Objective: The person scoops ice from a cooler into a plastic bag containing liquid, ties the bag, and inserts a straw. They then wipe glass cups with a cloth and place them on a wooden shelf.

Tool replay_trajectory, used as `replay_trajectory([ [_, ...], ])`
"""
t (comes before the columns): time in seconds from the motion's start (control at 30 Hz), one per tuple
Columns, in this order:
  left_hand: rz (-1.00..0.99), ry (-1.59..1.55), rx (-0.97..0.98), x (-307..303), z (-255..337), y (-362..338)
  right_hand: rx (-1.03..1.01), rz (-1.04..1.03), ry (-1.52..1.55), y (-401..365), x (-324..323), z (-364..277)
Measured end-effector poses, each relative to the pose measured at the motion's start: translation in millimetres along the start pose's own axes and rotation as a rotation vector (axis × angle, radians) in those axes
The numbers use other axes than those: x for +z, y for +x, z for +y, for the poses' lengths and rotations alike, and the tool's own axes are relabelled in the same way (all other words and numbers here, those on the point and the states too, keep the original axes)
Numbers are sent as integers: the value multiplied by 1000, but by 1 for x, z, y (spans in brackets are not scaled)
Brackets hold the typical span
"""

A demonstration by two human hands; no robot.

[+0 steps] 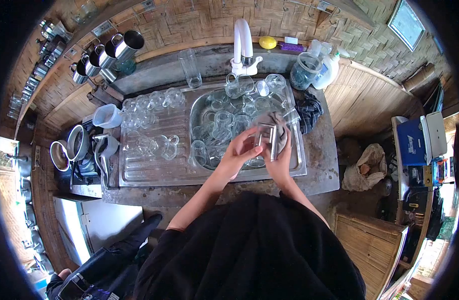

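Note:
Over the right part of the steel sink [300,162], my left hand [241,152] is closed around the side of a clear drinking glass [264,136]. My right hand [281,161] grips a grey cloth [276,120] pressed against the same glass. Part of the glass is hidden by the fingers and the cloth. Below them, the basin holds several clear glass mugs [223,121], some lying tilted against each other. More upturned glasses [159,98] stand in rows on the ribbed drainboard [144,172] to the left.
Behind the basin rises a white faucet [243,42], with a tall glass [190,67] at its left. A yellow sponge [267,42], a jar [305,70] and a white bottle [328,71] line the back right. A dark cloth [309,111] lies right of the sink. Another person's leg [134,237] shows lower left.

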State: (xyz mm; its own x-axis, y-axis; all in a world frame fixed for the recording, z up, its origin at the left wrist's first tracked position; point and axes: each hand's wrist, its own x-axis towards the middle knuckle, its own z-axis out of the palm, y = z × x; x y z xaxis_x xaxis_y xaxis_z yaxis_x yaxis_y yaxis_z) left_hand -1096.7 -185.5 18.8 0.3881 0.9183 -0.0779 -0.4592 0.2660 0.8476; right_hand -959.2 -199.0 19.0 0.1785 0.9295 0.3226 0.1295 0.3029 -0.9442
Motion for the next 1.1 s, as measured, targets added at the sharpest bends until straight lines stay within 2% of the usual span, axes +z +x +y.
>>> replay_trajectory([
  [0.07,10,20,17,2,-4,4,-14,8,53,0,-2,22],
  [0.17,164,294,12,6,-19,8,-136,94,-280,0,-6,16],
  [0.27,255,597,189,22,-18,-3,-247,92,-440,5,-6,-3],
  [0.33,226,498,194,22,-20,-2,-277,65,-504,4,-9,-5],
  [0.43,163,300,125,17,-13,-3,-247,-1,-466,8,-11,-10],
  [0.53,133,125,143,14,-9,-3,-45,-39,-112,8,-9,-1],
  [0.6,110,96,158,12,-9,-1,-12,-64,-88,7,-9,4],
  [0.73,151,182,109,8,-24,6,42,-58,-152,0,-18,13],
  [0.87,152,326,65,10,-43,23,97,66,-281,-12,-39,19],
  [1.0,116,268,-26,17,-52,44,166,144,-176,-30,-76,32],
  [1.03,104,369,-27,17,-50,50,211,175,-165,-32,-88,30],
  [1.1,14,470,-60,22,-44,58,122,274,-325,-35,-114,33],
])
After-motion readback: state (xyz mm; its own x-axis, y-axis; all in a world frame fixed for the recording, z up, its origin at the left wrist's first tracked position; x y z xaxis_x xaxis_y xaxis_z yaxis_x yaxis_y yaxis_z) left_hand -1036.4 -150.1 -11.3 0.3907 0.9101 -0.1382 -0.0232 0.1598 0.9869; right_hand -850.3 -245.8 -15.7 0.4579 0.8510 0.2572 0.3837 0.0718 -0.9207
